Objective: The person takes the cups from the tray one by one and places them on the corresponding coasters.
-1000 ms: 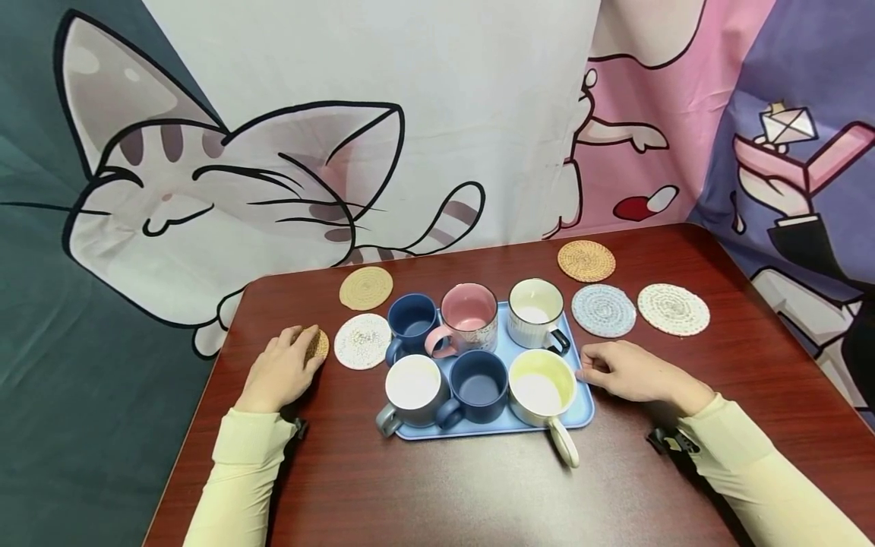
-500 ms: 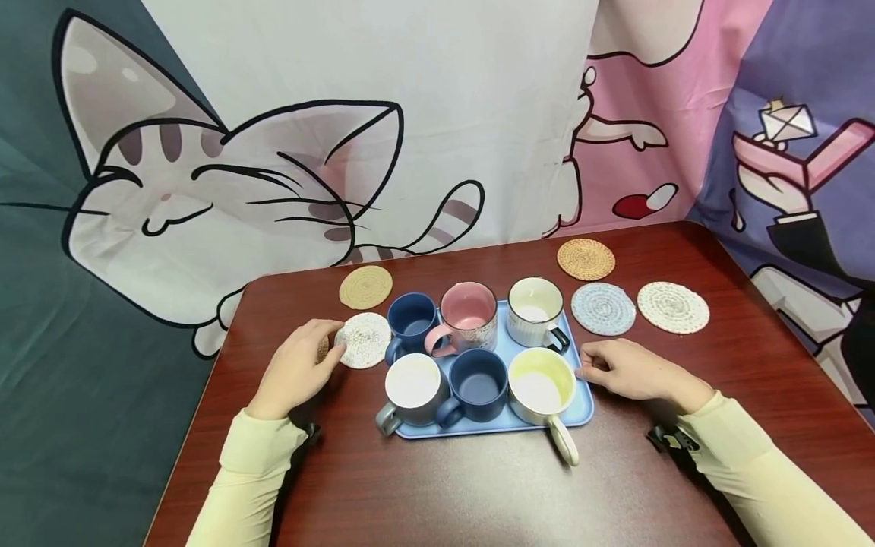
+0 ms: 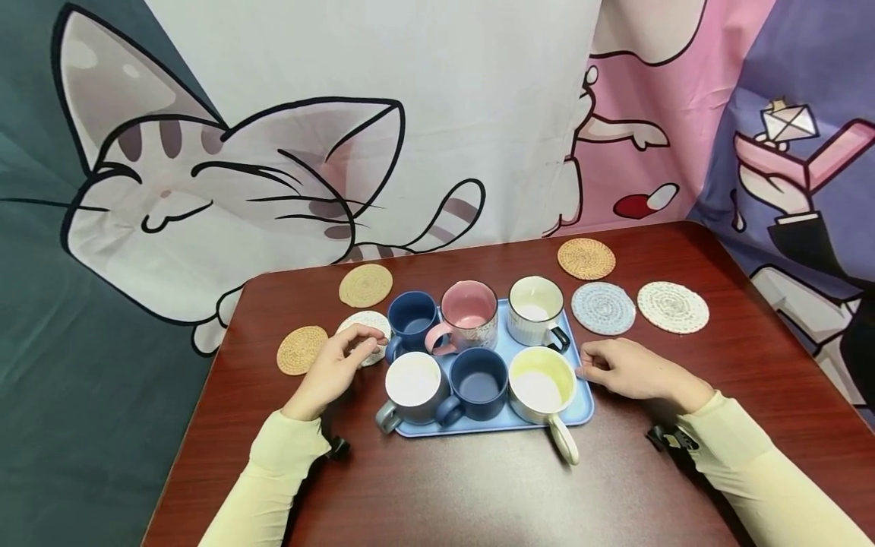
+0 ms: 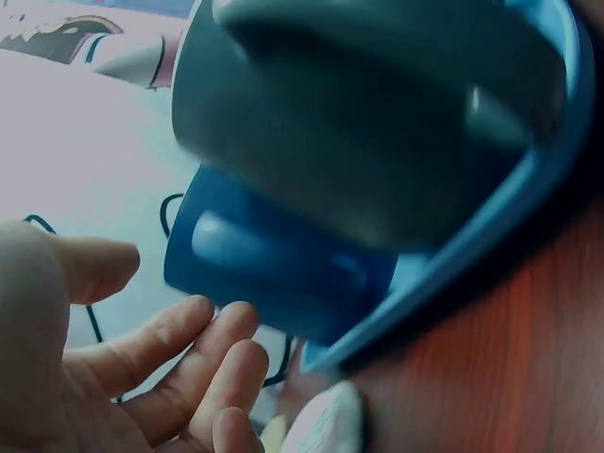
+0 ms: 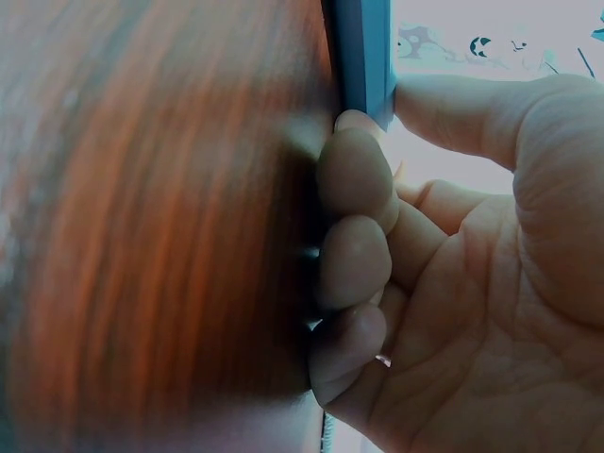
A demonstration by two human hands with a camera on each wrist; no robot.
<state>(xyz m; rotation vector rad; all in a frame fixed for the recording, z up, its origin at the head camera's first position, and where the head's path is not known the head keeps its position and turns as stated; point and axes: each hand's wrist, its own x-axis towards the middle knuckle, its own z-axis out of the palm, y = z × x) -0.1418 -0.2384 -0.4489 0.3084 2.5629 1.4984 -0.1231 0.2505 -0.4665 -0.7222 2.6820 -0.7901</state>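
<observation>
Over the white coaster [image 3: 372,358] my left hand [image 3: 333,371] reaches toward the dark blue mug [image 3: 413,323] at the tray's back left. In the left wrist view its loosely bent fingers [image 4: 247,363] hold nothing, with the blue mug [image 4: 274,255] just beyond the tips. My right hand [image 3: 625,370] grips the right edge of the light blue tray [image 3: 583,410]. The right wrist view has thumb and curled fingers [image 5: 354,175] at the tray rim [image 5: 366,57]. On the tray stand several mugs, among them a pink mug [image 3: 469,315] and a grey mug [image 3: 415,389].
A tan coaster [image 3: 301,350] lies left of my left hand, another round coaster [image 3: 365,286] behind it. Beyond my right hand lie an orange-tan coaster [image 3: 586,259], a pale blue coaster [image 3: 603,309] and a cream coaster [image 3: 673,307]. A printed cloth [image 3: 478,114] hangs behind the table.
My left hand has left the tan coaster, uncovering it, and moved right over the white coaster toward the blue mug. My right hand stays at the tray edge.
</observation>
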